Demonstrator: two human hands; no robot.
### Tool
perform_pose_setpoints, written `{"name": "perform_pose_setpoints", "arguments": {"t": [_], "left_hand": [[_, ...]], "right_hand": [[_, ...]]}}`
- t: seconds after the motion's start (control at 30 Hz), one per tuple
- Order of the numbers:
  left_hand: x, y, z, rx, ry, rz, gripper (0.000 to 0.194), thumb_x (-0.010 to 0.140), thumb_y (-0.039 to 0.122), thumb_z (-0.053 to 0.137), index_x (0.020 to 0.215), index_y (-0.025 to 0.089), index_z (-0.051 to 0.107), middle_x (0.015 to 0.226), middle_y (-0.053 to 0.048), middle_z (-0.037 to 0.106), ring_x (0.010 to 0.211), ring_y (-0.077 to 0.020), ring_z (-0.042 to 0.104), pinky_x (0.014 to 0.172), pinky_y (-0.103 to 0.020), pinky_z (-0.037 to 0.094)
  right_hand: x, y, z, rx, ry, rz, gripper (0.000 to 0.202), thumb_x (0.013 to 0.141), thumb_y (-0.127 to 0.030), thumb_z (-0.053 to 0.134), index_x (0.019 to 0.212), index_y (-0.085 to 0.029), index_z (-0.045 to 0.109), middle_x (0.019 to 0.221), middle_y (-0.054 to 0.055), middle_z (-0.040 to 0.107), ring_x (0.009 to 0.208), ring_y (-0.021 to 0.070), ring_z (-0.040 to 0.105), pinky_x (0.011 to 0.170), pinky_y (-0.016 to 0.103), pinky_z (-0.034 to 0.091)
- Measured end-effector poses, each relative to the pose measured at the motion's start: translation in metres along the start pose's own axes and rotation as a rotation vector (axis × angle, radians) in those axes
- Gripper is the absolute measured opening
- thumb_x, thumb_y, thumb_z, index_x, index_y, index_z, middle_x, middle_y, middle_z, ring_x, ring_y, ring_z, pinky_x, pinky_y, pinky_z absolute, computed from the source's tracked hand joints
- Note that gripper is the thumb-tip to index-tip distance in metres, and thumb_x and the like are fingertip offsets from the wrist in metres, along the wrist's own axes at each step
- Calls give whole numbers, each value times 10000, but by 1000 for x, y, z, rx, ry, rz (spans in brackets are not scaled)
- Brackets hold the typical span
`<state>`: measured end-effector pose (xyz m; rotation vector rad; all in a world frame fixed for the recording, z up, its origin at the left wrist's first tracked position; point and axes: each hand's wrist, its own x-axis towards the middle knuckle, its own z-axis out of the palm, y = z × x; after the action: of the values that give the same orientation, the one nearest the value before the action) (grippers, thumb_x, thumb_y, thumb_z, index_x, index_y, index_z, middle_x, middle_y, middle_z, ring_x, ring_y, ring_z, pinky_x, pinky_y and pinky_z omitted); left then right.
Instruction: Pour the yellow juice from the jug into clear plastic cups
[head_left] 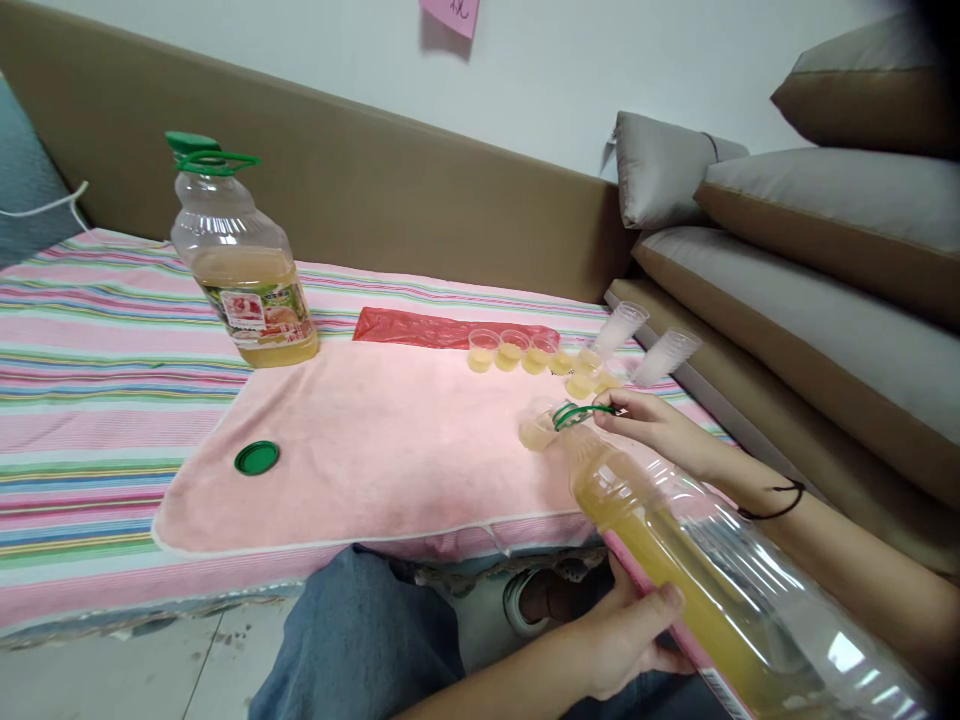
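Note:
A large clear bottle (720, 560) of pale yellow liquid is tilted, its neck pointing left and down. My left hand (630, 635) is wrapped round the lower side of its body. My right hand (645, 415) pinches the green ring handle (589, 411) at the neck. The mouth is right at the rim of a clear plastic cup (535, 432), which has yellowish liquid in it. Several more small cups (510, 352) with the same liquid stand in a row behind. A green bottle cap (257, 458) lies on the pink cloth (360, 450).
A second bottle (259, 310) with a green cap stands at the back left. Two stacks of clear cups (664, 357) lean at the right. Behind the row lies a red plastic bag (409, 328). Grey and brown cushions (825, 270) are piled at the right, on the striped sheet's edge.

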<state>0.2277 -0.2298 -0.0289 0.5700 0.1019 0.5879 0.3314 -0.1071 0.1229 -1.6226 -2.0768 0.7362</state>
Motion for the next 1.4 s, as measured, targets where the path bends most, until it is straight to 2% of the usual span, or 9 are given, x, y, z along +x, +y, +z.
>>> {"name": "perform_pose_setpoints", "arguments": {"t": [0.27,0.43,0.67,0.87,0.97,1.1,1.3,1.4], "left_hand": [[0,1,2,7,-21,4,932,566,704,741,1329,276,422,1411,-169,492,1308,-424,441,1011,-778,214],[1,1,1,18,-9,4,865,585,707,728,1286,271,468,1422,-160,481,1295,-418,457,1009,-766,236],[-1,4,2,16,-7,2,869,580,697,737,1301,297,465,1456,-141,445,1307,-411,444,1017,-758,241],[-1,-2,0,18,-13,38,775,661,656,708,1307,308,457,1475,-133,422,1306,-405,451,1005,-771,246],[0,-2,0,12,-6,29,795,633,671,720,1290,302,468,1489,-138,405,1308,-411,447,1006,-771,242],[0,0,1,16,6,24,844,606,693,723,1302,294,460,1467,-145,430,1306,-410,448,1007,-766,249],[0,-4,-2,23,-13,25,819,662,664,698,1334,284,424,1365,-154,533,1271,-392,492,1011,-763,245],[-1,-4,-2,28,-5,13,846,658,667,700,1352,290,398,1365,-151,530,1264,-382,500,1012,-754,256]], "right_hand": [[-2,-1,0,-6,10,15,328,824,-528,565,882,-214,641,917,45,657,891,240,583,724,332,441],[-2,-1,0,-4,23,7,318,820,-522,573,888,-218,642,914,43,661,898,241,587,734,333,447],[0,3,0,14,14,-8,316,828,-510,566,905,-215,649,914,46,663,906,244,586,761,349,449],[-1,1,1,-17,15,15,316,820,-505,555,889,-209,642,936,51,658,876,243,592,755,360,451],[0,1,1,-19,17,24,313,819,-503,550,884,-209,635,952,56,657,894,250,592,762,363,450],[1,2,1,-21,1,29,316,822,-502,538,897,-208,628,976,60,654,924,257,588,781,368,443],[1,2,1,-7,-18,24,345,824,-521,537,909,-201,630,976,56,653,920,250,586,793,362,438],[0,2,1,1,-19,24,345,833,-525,537,912,-203,632,959,50,653,918,244,582,782,353,439]]}}
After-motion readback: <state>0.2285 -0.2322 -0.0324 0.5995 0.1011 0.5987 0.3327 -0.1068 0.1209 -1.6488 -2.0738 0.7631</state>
